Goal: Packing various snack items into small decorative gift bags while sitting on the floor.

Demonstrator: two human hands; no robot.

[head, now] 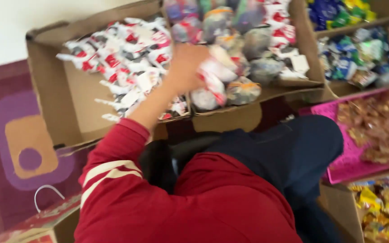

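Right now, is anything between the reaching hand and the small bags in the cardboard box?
Nothing visible. The left hand is already on the small filled bags in the open cardboard box; motion blur hides its fingers.

Red-and-white wrapped packet [212,81]: small, crinkled, blurred; gripped in the left hand [186,67] above the divider of the cardboard box [64,96]. Similar red-and-white packets [122,58] lie heaped in the box's left compartment, toward its far edge.
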